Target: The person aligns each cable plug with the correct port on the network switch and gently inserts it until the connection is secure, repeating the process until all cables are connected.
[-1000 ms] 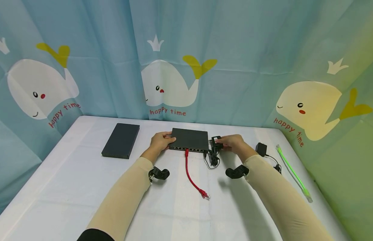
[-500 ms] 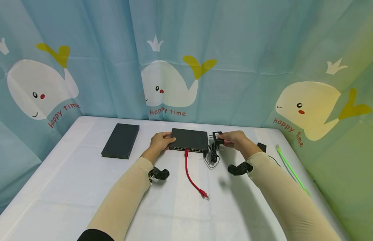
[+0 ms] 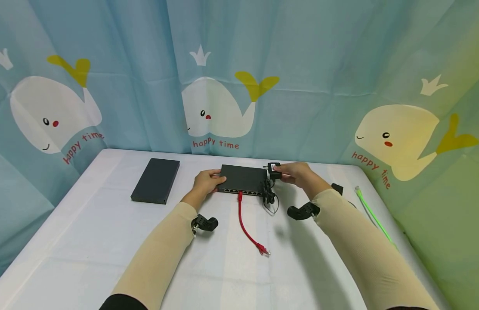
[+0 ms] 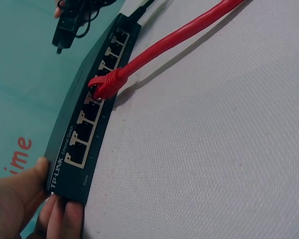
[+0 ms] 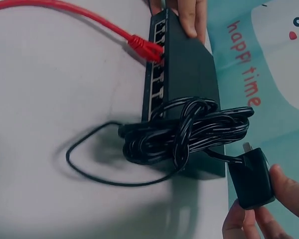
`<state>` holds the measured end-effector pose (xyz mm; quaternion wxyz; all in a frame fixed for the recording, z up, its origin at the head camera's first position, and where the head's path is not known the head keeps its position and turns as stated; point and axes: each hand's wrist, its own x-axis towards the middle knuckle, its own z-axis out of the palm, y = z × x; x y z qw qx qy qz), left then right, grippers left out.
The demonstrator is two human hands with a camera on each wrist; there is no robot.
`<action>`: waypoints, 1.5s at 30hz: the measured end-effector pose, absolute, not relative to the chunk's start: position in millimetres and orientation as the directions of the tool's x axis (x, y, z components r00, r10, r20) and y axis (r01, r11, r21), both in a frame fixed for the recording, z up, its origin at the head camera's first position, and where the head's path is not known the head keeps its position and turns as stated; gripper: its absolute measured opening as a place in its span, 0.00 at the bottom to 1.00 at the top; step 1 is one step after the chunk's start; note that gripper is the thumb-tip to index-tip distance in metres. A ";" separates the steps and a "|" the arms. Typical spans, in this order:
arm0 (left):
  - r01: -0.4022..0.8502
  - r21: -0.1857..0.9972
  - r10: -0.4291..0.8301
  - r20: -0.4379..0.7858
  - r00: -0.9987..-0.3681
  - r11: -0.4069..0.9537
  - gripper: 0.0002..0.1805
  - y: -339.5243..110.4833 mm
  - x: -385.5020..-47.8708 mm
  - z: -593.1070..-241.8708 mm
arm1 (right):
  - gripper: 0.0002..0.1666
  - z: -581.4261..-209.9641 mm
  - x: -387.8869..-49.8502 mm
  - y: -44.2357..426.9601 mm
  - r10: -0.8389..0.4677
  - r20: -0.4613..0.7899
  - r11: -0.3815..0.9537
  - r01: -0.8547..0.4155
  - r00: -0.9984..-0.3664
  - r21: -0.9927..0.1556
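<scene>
A black TP-LINK Ethernet switch (image 3: 239, 177) sits near the table's far side, its row of ports facing the person. My left hand (image 3: 203, 183) grips its left end, thumb over the top edge and fingers at the side and below. A red network cable (image 3: 245, 224) is plugged into a middle port, its other end loose on the table. With thumb and fingers my right hand (image 3: 299, 174) holds a black power adapter (image 5: 251, 179) raised by the switch's right end, prongs showing. The adapter's bundled cord (image 5: 184, 134) hangs in front of that end; its thin lead runs to the switch's right front corner.
Another flat black box (image 3: 155, 181) lies to the left on the white table (image 3: 88, 241). At the right are a second black adapter (image 3: 337, 188), partly hidden by my right arm, and a bright green cable (image 3: 372, 213). A printed curtain (image 3: 309, 86) hangs behind the table.
My right hand first drew the adapter slightly right, away from the switch, then lifted it up and left, with the cord bundle following. The left hand and switch have stayed put.
</scene>
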<state>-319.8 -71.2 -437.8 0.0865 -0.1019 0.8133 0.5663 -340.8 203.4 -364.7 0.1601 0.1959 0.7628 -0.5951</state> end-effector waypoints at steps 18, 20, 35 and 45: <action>-0.261 0.904 -0.074 -0.251 -0.965 0.339 0.27 -68.4 -320.9 -439.7 | 0.33 -375.5 -355.4 169.9 0.230 -0.476 0.066 0.501 -0.849 -0.863; -0.259 0.905 -0.074 -0.249 -0.966 0.337 0.27 -68.4 -321.4 -440.6 | 0.31 -376.8 -355.4 168.3 0.236 -0.481 0.057 0.506 -0.844 -0.860; -0.256 0.904 -0.085 -0.242 -0.967 0.342 0.27 -68.4 -321.4 -441.3 | 0.25 -387.2 -350.6 161.8 0.286 -0.422 0.214 0.486 -0.860 -0.847; -0.257 0.901 -0.084 -0.243 -0.966 0.350 0.27 -70.2 -320.5 -440.7 | 0.26 -392.9 -359.4 157.9 0.352 -0.406 0.313 0.515 -0.843 -0.798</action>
